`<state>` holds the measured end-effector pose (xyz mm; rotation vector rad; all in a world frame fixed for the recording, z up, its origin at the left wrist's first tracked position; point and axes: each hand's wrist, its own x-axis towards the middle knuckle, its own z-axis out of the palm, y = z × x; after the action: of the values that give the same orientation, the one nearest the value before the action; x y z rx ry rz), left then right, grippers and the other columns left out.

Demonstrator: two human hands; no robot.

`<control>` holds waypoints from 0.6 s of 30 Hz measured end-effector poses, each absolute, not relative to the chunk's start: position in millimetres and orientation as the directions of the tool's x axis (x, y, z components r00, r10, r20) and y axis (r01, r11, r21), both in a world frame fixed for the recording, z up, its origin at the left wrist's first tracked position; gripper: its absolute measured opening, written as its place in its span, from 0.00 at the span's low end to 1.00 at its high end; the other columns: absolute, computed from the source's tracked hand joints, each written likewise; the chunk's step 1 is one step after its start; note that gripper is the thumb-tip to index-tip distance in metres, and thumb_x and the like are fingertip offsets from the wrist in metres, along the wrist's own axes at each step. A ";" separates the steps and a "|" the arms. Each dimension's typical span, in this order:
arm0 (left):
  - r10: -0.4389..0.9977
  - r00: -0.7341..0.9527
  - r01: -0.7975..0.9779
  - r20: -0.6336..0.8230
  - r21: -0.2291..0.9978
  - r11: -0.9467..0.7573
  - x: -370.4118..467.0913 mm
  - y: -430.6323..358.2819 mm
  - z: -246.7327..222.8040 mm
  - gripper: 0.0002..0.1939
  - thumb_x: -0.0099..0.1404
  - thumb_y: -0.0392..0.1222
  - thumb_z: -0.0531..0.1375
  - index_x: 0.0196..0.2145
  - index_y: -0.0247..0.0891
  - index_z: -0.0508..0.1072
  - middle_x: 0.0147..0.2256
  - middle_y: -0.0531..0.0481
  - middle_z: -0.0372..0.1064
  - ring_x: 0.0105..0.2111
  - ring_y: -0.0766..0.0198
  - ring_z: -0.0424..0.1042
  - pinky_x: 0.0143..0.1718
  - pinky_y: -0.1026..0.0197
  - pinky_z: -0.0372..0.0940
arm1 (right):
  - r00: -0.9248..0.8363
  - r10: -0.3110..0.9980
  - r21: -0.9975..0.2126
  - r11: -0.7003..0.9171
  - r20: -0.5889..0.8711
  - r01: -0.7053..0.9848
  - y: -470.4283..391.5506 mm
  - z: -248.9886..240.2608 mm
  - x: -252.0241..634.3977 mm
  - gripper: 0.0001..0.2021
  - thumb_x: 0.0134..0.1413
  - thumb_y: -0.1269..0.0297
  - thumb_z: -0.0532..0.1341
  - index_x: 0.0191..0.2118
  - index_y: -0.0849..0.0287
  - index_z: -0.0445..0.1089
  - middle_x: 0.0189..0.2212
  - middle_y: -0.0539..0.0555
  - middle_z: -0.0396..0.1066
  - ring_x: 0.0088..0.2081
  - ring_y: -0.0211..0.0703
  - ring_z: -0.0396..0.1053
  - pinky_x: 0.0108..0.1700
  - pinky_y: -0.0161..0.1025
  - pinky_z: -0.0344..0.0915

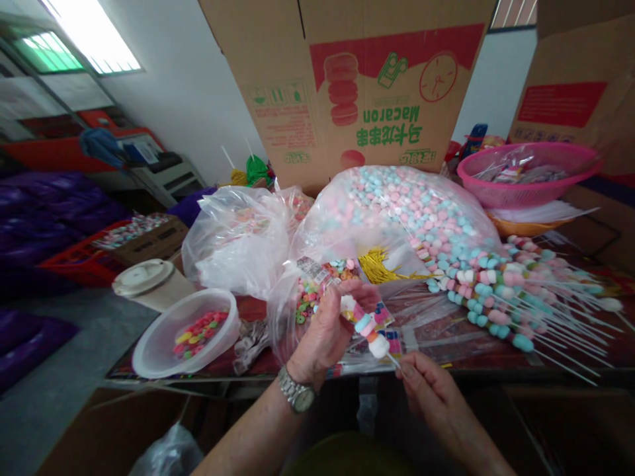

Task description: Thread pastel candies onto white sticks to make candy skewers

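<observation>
A marshmallow skewer (366,324) with pink, blue, orange and white pieces slants between my two hands. My right hand (430,383) pinches its white stick just below the lowest white marshmallow. Around the skewer's upper end my left hand (330,327) is closed, with a watch on the wrist. The top pieces are partly hidden by its fingers; whether clear film lies there too, I cannot tell. Behind the skewer, printed plastic wrappers (394,340) lie on the table. Gold twist ties (378,266) are piled just beyond my left hand.
Finished skewers (516,291) are heaped at right, sticks toward me. Behind stands a large bag of marshmallows (397,198). At left are a bowl of ring candies (149,350), a lidded tub (143,277) and a clear bag (233,244). A pink basket (526,195) stands back right.
</observation>
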<state>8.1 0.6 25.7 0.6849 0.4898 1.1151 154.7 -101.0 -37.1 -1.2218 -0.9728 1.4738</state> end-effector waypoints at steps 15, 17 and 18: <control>0.820 0.423 -0.565 -0.386 0.595 0.571 11.8 0.5 40.1 0.18 0.67 0.47 0.52 0.28 0.31 0.71 0.22 0.44 0.71 0.26 0.58 0.74 0.31 0.57 0.68 | -0.018 0.849 -0.484 0.318 0.528 0.815 -98.9 -39.0 175.4 0.12 0.62 0.67 0.47 0.32 0.58 0.65 0.22 0.53 0.69 0.25 0.42 0.68 0.30 0.37 0.58; 0.830 0.388 -0.562 -0.401 0.610 0.558 15.1 -0.8 41.3 0.18 0.67 0.47 0.52 0.27 0.31 0.71 0.22 0.45 0.70 0.25 0.60 0.73 0.33 0.57 0.69 | -0.054 0.823 -0.428 0.349 0.565 0.834 -100.0 -40.4 172.8 0.11 0.62 0.69 0.47 0.32 0.58 0.65 0.21 0.52 0.69 0.24 0.41 0.68 0.29 0.36 0.58; 0.839 0.362 -0.568 -0.406 0.618 0.544 17.4 -1.6 40.6 0.18 0.67 0.47 0.53 0.27 0.31 0.71 0.21 0.46 0.70 0.25 0.61 0.73 0.33 0.57 0.69 | -0.063 0.816 -0.425 0.364 0.575 0.829 -101.4 -41.3 169.4 0.11 0.61 0.69 0.48 0.32 0.59 0.65 0.21 0.52 0.69 0.23 0.41 0.68 0.29 0.36 0.59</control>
<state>17.4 -1.6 40.6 0.4072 0.7644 0.9386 169.4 -101.4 -41.3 -1.4344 -1.8548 -0.0212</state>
